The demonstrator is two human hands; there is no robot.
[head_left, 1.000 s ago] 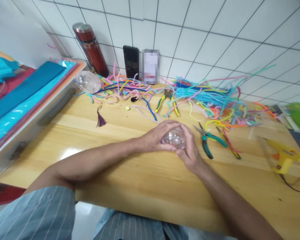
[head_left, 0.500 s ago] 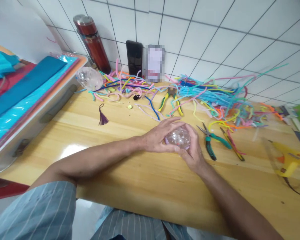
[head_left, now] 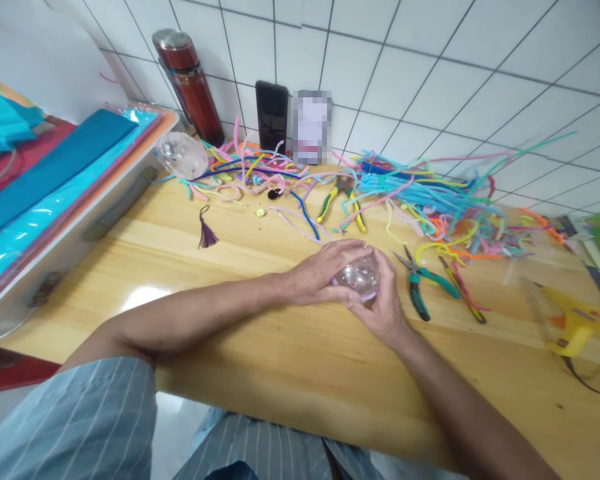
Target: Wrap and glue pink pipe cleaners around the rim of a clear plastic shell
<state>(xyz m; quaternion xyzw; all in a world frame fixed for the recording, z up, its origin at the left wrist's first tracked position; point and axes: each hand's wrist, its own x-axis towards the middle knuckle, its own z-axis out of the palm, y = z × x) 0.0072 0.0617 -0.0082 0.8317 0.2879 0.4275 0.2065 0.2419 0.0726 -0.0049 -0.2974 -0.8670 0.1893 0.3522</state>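
Between my two hands sits a clear, shiny ball [head_left: 359,276] with a lilac band showing around its lower edge. My left hand [head_left: 319,273] curls round its left side, fingers over the top and thumb in front. From the right, my right hand [head_left: 386,301] wraps the other side, its thumb close to the left thumb. The ball's sides and underside are hidden by my palms. Just right of my right hand lie green-handled long-nose pliers [head_left: 420,285] with their jaws apart. Beyond my hands are yellow-and-green pliers [head_left: 343,203].
Colourful pipe cleaners [head_left: 420,187] lie along the tiled wall. Another clear ball [head_left: 183,155], a red flask [head_left: 193,90] and a phone [head_left: 271,115] stand at the back. A purple tassel [head_left: 207,230], a craft knife [head_left: 463,290], a yellow glue gun [head_left: 575,323] and a plastic case [head_left: 95,247] surround the work area.
Both hands keep their hold on the clear ball, with only a slight shift of the fingers and right thumb. The view has moved a little.
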